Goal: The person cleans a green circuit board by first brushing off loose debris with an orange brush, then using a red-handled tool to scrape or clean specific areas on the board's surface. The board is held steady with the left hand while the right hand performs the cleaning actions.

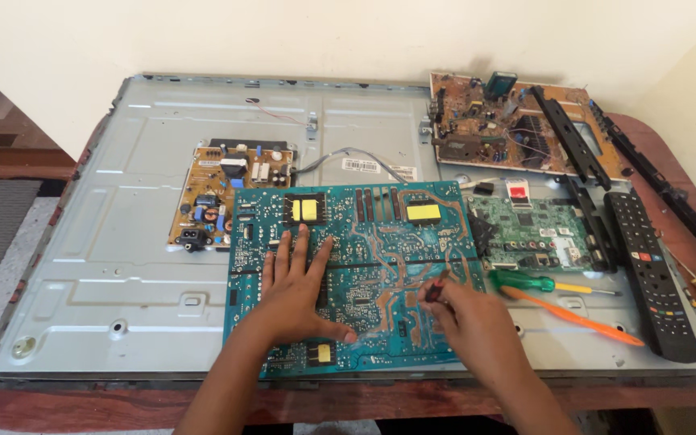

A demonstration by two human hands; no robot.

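While pinned: teal circuit board (pixel 364 242), left hand (pixel 300 290).

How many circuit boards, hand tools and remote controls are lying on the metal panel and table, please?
Circuit boards: 4 – blue-green board under both hands, yellow-brown board, green board, brown board
Hand tools: 3 – green-handled screwdriver, orange pry tool, small tool in the right hand
Remote controls: 1 – black remote
Total: 8
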